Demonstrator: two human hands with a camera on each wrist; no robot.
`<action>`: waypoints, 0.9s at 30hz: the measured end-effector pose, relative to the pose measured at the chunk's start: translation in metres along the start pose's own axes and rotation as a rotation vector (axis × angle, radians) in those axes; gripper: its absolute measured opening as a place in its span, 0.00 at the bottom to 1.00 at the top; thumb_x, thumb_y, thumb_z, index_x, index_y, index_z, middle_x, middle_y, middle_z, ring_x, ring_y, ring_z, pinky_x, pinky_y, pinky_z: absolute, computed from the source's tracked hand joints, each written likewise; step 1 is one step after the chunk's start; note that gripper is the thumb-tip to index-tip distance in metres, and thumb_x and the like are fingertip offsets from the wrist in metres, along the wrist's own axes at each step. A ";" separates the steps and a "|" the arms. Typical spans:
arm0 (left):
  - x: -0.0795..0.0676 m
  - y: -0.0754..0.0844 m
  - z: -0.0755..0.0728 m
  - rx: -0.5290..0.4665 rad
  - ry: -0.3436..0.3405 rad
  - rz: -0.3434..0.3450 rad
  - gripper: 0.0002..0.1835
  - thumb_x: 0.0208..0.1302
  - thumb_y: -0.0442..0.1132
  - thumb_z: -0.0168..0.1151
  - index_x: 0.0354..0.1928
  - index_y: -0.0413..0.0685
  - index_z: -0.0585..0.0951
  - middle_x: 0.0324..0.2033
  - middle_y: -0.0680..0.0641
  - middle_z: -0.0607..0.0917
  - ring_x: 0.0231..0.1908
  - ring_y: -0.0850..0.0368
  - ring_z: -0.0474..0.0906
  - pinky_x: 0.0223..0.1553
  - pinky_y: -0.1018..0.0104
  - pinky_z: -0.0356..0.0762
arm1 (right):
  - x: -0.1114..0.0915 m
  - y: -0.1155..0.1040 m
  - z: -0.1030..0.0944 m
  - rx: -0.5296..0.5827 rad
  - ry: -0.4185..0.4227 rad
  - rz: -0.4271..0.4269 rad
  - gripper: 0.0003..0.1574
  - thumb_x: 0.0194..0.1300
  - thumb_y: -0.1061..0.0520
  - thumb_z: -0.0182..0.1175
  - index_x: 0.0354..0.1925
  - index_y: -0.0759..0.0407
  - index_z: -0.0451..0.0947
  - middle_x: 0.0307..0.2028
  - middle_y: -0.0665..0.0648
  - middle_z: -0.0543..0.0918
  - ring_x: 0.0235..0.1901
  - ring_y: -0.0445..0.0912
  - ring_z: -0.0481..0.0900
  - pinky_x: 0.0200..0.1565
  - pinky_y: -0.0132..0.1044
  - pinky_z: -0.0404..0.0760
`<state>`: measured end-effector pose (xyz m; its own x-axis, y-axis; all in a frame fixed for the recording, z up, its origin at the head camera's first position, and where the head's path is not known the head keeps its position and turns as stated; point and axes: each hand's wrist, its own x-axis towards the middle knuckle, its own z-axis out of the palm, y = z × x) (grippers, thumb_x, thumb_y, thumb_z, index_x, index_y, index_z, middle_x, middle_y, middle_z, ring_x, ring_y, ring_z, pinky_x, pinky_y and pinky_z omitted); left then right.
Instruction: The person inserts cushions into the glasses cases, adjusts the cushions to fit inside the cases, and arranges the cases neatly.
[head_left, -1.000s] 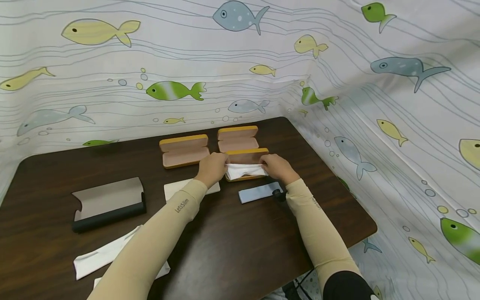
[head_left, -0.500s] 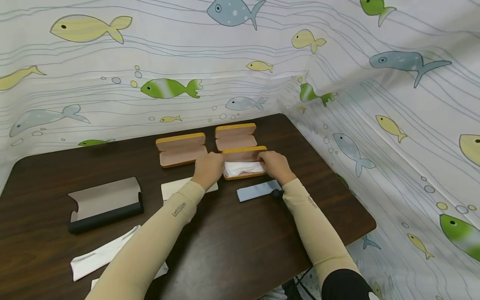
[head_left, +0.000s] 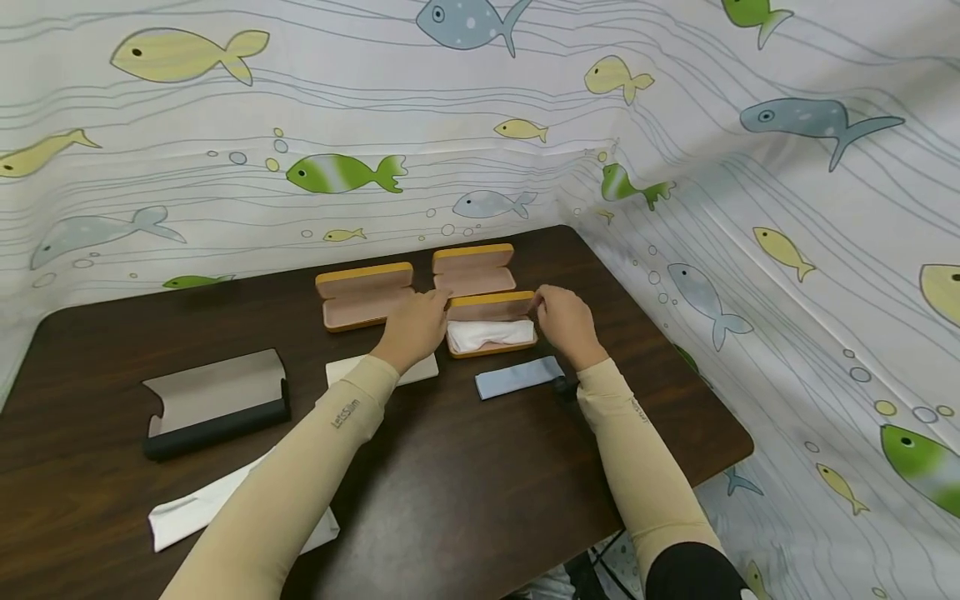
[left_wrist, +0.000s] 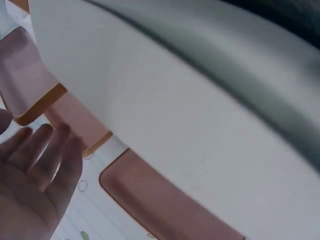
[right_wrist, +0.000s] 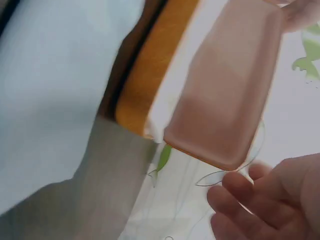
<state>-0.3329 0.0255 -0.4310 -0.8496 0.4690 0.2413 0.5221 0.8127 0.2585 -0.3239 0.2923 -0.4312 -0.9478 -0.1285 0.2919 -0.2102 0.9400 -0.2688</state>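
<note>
An open glasses case [head_left: 495, 297] with a yellow-orange shell and pinkish lining stands between my hands in the head view. A folded white cloth [head_left: 491, 335] lies inside its lower half. At the lid's left end is my left hand [head_left: 415, 325]; the left wrist view shows its fingers [left_wrist: 62, 160] extended and spread apart. By the lid's right end is my right hand [head_left: 567, 321]. In the right wrist view, its fingers [right_wrist: 240, 187] are loosely bent just beyond the corner of the raised lid [right_wrist: 225, 90], gripping nothing.
Two more open cases, one at left [head_left: 367, 310] and one behind [head_left: 474, 271], stand farther back. A blue cloth [head_left: 519, 377] and a cream flat piece [head_left: 416, 369] lie nearer. At left are a dark open case [head_left: 217, 400] and white cloths [head_left: 202, 504].
Both hands have let go of the white cloth, which now lies in the case. They have risen to the lid's two ends, the right one shifting outward.
</note>
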 end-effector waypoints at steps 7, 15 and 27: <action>0.000 -0.001 0.006 -0.122 -0.036 -0.015 0.18 0.78 0.38 0.53 0.64 0.37 0.76 0.33 0.40 0.87 0.24 0.51 0.81 0.31 0.54 0.80 | 0.011 0.005 0.008 0.103 -0.116 0.004 0.26 0.79 0.56 0.54 0.69 0.64 0.72 0.61 0.66 0.80 0.54 0.57 0.82 0.56 0.49 0.79; 0.001 0.003 0.006 -0.323 -0.011 -0.055 0.11 0.76 0.36 0.58 0.53 0.37 0.81 0.46 0.39 0.87 0.37 0.49 0.83 0.43 0.55 0.81 | 0.013 0.007 0.007 0.195 -0.104 0.052 0.17 0.72 0.59 0.61 0.55 0.65 0.83 0.52 0.64 0.86 0.51 0.56 0.84 0.53 0.49 0.81; -0.009 0.017 0.007 -0.385 -0.022 -0.096 0.09 0.70 0.34 0.64 0.49 0.38 0.83 0.46 0.41 0.88 0.41 0.48 0.85 0.44 0.56 0.82 | -0.001 0.012 0.008 0.251 -0.083 0.088 0.14 0.65 0.62 0.67 0.49 0.66 0.86 0.48 0.63 0.87 0.49 0.56 0.84 0.51 0.49 0.82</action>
<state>-0.3168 0.0374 -0.4356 -0.8952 0.4078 0.1798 0.4264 0.6660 0.6121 -0.3277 0.3010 -0.4419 -0.9792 -0.0855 0.1838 -0.1696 0.8423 -0.5116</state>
